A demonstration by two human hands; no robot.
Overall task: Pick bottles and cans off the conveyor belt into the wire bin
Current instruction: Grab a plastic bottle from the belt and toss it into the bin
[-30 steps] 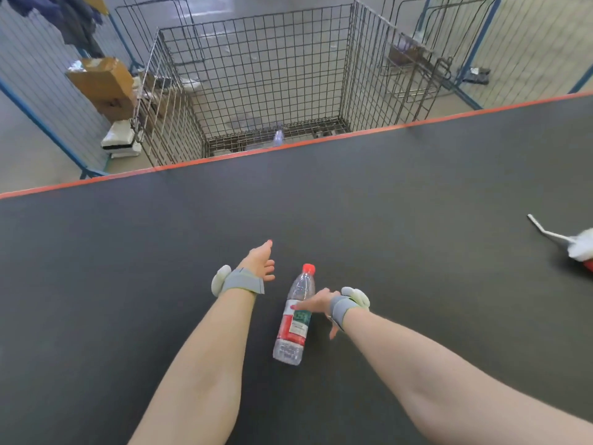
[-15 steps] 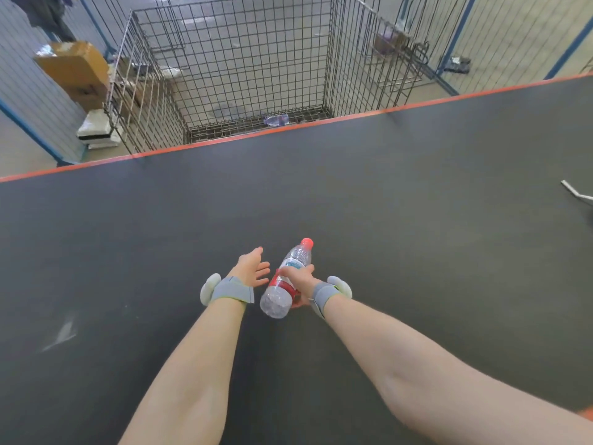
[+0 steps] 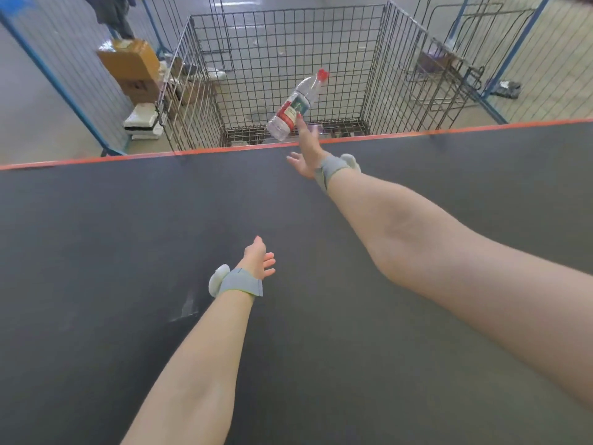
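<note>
Bottle [image 3: 295,106] airborne — right hand [image 3: 306,152] splayed, blurred

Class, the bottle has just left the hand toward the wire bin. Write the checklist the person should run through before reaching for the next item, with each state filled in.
1. Right hand free: ok, fingers spread, nothing gripped.
2. Left hand free: ok, open above the conveyor belt.
3. Water bottle headed into the wire bin: cannot tell, it is in mid-air in front of the bin.
4. Bin has room: ok, only a few items on its floor.
5. Next bottle or can on the belt: not ok, none in view.
</note>
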